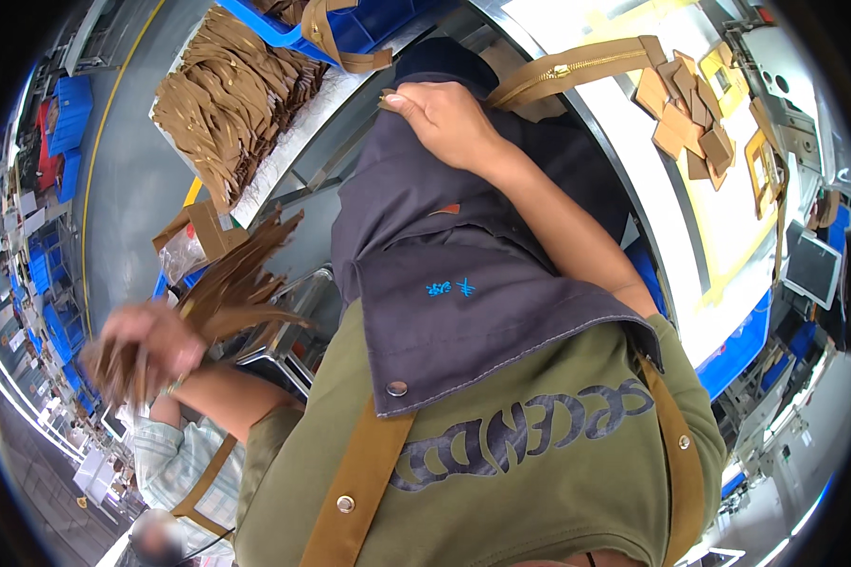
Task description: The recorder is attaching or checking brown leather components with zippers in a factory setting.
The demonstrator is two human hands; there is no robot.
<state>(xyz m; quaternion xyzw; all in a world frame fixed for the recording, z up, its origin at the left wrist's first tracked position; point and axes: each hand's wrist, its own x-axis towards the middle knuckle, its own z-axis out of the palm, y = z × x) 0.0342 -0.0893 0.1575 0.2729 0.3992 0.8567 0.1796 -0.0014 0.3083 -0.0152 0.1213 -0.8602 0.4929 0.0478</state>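
My left hand [151, 345], blurred by motion, is closed round a bunch of brown strips [241, 274] out to my left. The strips fan out on both sides of the fist. My right hand [449, 123] is over my lap, thumb and fingers pinched on the end of a brown strip [387, 98], most of it hidden by the hand. A brown zipper strip [577, 71] with gold teeth and a slider runs from behind that hand onto the white table [667, 151]. Whether it joins the pinched end, I cannot tell.
A large pile of brown strips [236, 104] covers a white surface at the far left. Behind it stands a blue bin [373, 24] with brown strips over its rim. Brown pieces [690, 118] lie on the right table. A person [184, 463] in plaid is at lower left.
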